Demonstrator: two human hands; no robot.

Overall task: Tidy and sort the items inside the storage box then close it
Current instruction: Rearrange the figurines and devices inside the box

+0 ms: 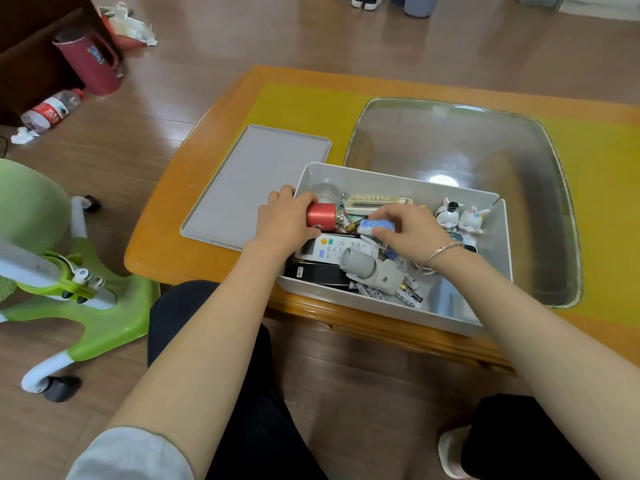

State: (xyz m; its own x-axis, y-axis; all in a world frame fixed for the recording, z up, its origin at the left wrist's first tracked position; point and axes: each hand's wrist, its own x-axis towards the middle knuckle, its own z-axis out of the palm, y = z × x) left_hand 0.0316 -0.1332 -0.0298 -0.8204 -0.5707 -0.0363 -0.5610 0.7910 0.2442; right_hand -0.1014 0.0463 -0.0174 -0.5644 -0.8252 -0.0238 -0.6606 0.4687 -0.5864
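Storage box: a white open storage box [498, 216] sits on the near edge of the wooden tabletop [194, 188], cluttered with small items.
Lid: the grey lid [252, 178] lies flat on the tabletop just left of the box, touching its left wall.
Left hand: the left hand [287, 220] curls its fingers round a red cylinder [320, 216] at the box's left end, gripping it.
Right hand: the right hand [408, 226] pinches a small blue-and-white dotted packet [375, 226] above the middle of the box; a thin bracelet [441, 251] circles the wrist.
Remotes: a white remote [329, 249] with an orange button lies under both hands, beside a black flat device [318, 273] at the near-left corner; a pale remote [377, 200] rests along the far wall.
Other contents: a grey plug adapter [370, 268] lies over loose batteries [408, 296] near the front wall; 2 white rabbit figurines [460, 216] stand toward the right end.
Tabletop: a yellow mat [301, 102] with a clear glass inset [467, 150] lies behind the box.
Floor: a green wheeled chair base [86, 306] stands at left; a maroon jug [90, 60] and a plastic bottle [52, 110] lie farther back.
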